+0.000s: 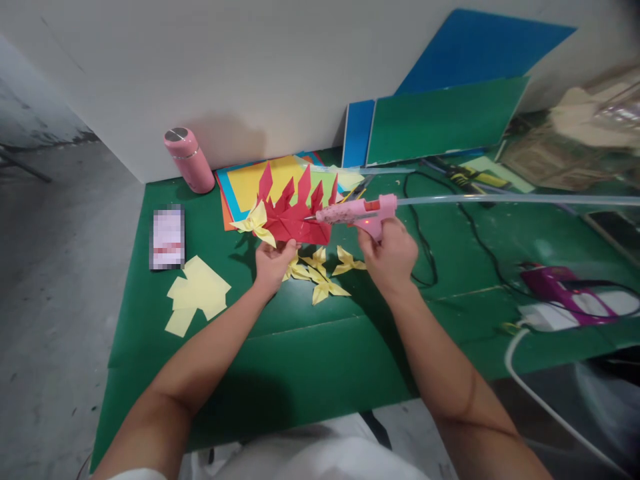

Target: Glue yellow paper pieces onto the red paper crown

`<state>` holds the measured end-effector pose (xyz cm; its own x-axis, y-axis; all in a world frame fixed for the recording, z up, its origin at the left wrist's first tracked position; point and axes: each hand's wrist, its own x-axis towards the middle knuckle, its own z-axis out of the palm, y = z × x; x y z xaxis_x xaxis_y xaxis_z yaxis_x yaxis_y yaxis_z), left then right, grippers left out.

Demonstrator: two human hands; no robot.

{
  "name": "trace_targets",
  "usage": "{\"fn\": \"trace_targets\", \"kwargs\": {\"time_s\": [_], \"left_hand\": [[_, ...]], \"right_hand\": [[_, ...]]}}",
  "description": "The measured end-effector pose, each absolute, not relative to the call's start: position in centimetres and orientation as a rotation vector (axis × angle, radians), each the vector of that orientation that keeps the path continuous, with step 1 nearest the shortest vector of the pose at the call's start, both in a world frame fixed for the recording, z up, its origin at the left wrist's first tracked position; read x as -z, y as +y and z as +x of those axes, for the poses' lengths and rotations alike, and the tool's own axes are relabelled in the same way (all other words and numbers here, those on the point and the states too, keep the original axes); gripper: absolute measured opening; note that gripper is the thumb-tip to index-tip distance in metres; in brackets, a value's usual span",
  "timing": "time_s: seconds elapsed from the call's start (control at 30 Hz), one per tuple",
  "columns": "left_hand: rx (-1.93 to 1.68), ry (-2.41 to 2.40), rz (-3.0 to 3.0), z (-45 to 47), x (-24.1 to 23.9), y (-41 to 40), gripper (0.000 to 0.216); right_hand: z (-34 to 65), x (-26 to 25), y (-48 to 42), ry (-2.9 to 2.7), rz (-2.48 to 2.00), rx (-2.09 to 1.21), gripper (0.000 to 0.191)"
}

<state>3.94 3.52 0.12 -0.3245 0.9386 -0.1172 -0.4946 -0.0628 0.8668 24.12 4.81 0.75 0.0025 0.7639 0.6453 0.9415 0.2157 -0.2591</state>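
Observation:
My left hand [273, 268] pinches the lower edge of a red folded-paper piece [295, 223] with several pointed tips standing up. At its left end sits a yellow folded-paper flower [256, 223]. My right hand [393, 257] is wrapped round the handle of a pink hot glue gun [357, 212]. The nozzle points left and lies over the middle of the red paper; whether it touches cannot be seen. From the gun's back a long clear glue stick [500, 199] runs to the right. Below the red paper, several more yellow paper flowers [323, 283] lie on the green table [310, 353].
Left of my hands are yellow paper squares [200, 293], a phone [167, 237] and a pink bottle [190, 163]. Coloured sheets [240, 183] lie behind. Green and blue boards [450, 120] lean on the wall. A black cord [475, 233] and a purple plugged-in device [565, 290] are at right.

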Motion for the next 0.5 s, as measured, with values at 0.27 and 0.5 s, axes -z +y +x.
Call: {"fn": "trace_targets", "kwargs": {"time_s": [0.27, 0.5], "left_hand": [[-1.629, 1.049, 0.59, 3.85, -0.12, 3.55, 0.04], [-1.675, 1.031, 0.606, 3.91, 0.09, 3.64, 0.039]], "right_hand": [[24.2, -0.51, 4.83, -1.75, -1.584, 0.325, 0.029], [23.63, -0.54, 4.71, -1.866, -1.478, 0.391, 0.038]]}}
